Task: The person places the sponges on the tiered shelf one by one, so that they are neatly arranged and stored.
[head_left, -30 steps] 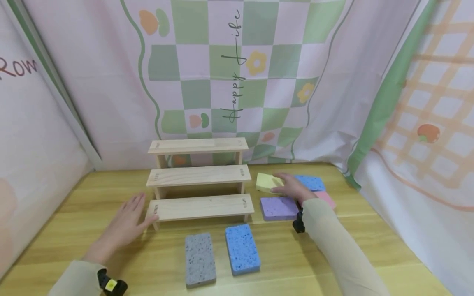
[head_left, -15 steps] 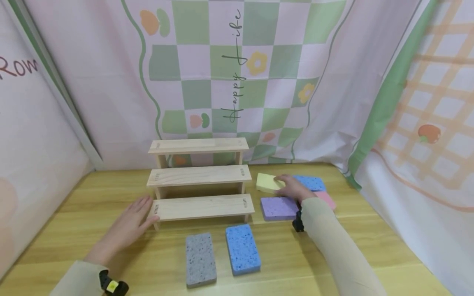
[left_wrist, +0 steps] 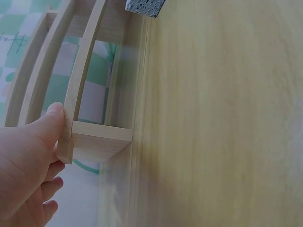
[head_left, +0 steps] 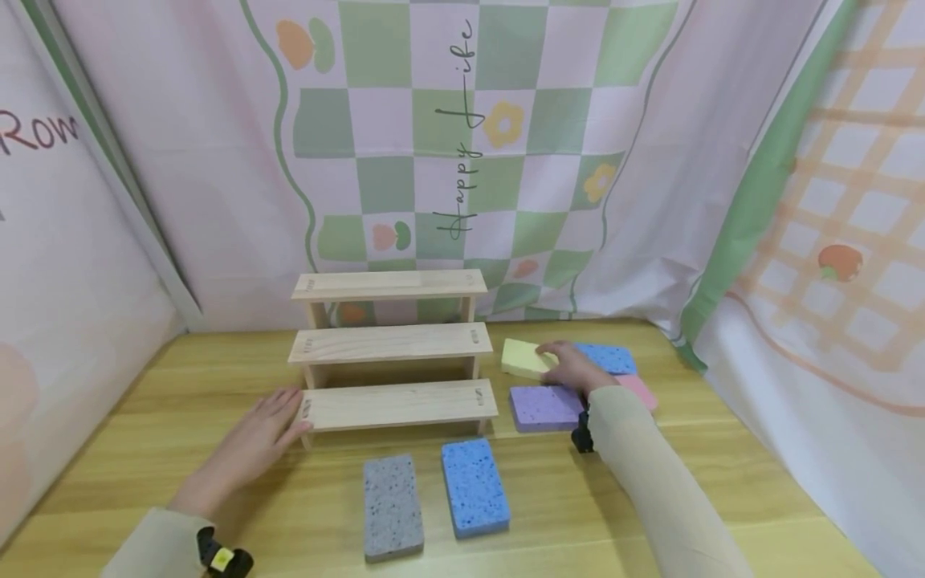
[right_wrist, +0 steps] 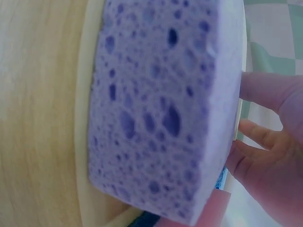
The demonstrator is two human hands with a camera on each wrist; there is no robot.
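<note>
The left hand (head_left: 253,441) is lying flat on the wooden table (head_left: 181,377), fingers straight and relaxed, holding nothing. Its thumb is pressing against the left end of the lowest step of the wooden three-step shelf (head_left: 393,345), as the left wrist view shows; the fingers below are only loosely bent.

The shelf is standing in the middle of the table, its three steps rising toward the patterned cloth backdrop (head_left: 470,144). In front of it, nearer the person, a grey sponge (head_left: 393,504) and a blue sponge (head_left: 474,485) are lying flat side by side, close but apart.

Just right of the shelf, four more sponges are sitting in a cluster. The purple sponge (head_left: 543,406) is lying in front, with the yellow sponge (head_left: 522,358) behind it and close to the shelf's right end. A second blue sponge (head_left: 609,357) and a pink sponge (head_left: 639,391) are sitting further right, partly hidden by the arm.

The right hand (head_left: 578,371) is reaching over the purple sponge, and its fingertips are resting on the right part of the yellow sponge. Whether the fingers are pinching that sponge or merely touching it cannot be told.
</note>
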